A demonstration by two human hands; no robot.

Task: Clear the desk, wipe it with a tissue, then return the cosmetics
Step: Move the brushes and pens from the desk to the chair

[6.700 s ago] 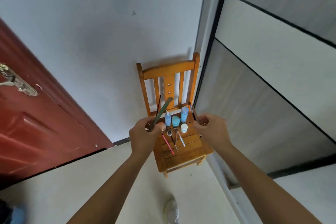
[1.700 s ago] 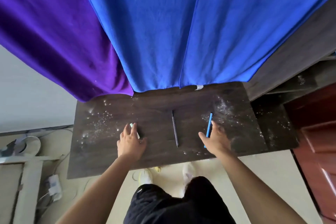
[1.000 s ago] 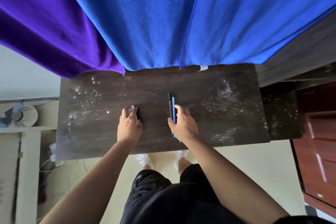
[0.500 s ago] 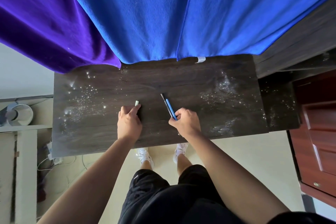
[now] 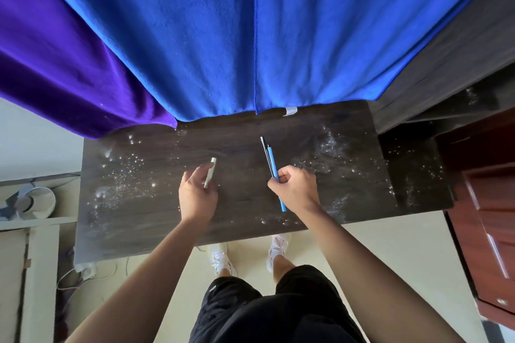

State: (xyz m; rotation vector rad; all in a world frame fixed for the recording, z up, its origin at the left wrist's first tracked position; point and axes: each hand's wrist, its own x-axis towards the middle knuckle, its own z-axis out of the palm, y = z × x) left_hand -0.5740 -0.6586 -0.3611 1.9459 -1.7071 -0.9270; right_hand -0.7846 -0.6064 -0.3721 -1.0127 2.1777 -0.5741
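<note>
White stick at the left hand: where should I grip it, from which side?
Pinch the white stick at its near end, across its width, coming from the front edge of the desk. It is slim, straight and points away, and the left hand holds that end.

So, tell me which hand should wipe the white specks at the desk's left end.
Left, likely. The left hand is nearer those specks and holds only a pale stick; the right hand grips a blue pen and black pencil across the desk. Both must unload first.
</note>
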